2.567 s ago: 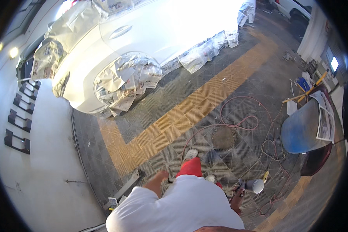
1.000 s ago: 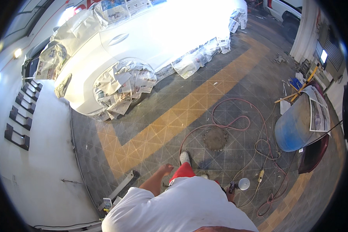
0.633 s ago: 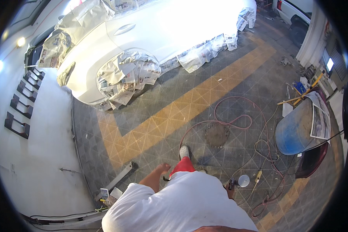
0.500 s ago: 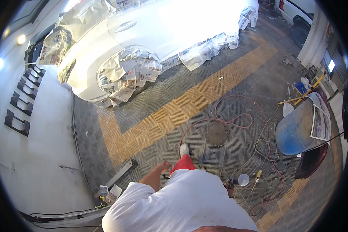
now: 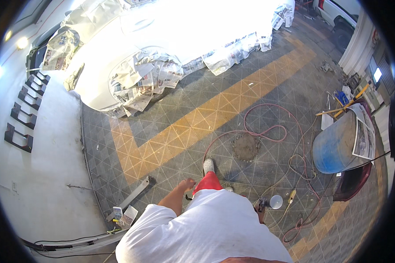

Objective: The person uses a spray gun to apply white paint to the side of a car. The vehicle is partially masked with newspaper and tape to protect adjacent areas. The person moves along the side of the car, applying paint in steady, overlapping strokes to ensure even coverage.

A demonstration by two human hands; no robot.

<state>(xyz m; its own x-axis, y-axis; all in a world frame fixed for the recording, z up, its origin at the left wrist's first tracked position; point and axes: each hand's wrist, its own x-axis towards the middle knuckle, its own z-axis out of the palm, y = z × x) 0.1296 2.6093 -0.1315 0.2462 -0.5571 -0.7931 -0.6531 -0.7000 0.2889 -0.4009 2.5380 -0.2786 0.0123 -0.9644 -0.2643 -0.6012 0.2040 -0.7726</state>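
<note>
My left hand (image 5: 188, 183) hangs beside my red shorts, its fingers loosely apart and nothing visible in it. On my other side, my right hand (image 5: 260, 213) is mostly hidden by my white shirt. It grips a spray gun (image 5: 263, 204), whose round pale cup (image 5: 276, 202) faces up. Ahead stands a white car (image 5: 96, 90), out of reach, with strong glare washing out much of its side. Crumpled newspaper (image 5: 147, 81) masks its front wheel, and more newspaper (image 5: 230, 55) hangs along its lower edge.
A reddish hose (image 5: 267, 105) loops over the grey and yellow tile floor, with cords near my right. A blue barrel (image 5: 331, 149) stands at the right, near a dark red panel (image 5: 355, 182). At left, a long metal bar (image 5: 134, 195) lies near the wall.
The glare on the car has spread over its front fender and door. The view has shifted slightly. Both hands stay low at my sides, the right one still with the spray gun.
</note>
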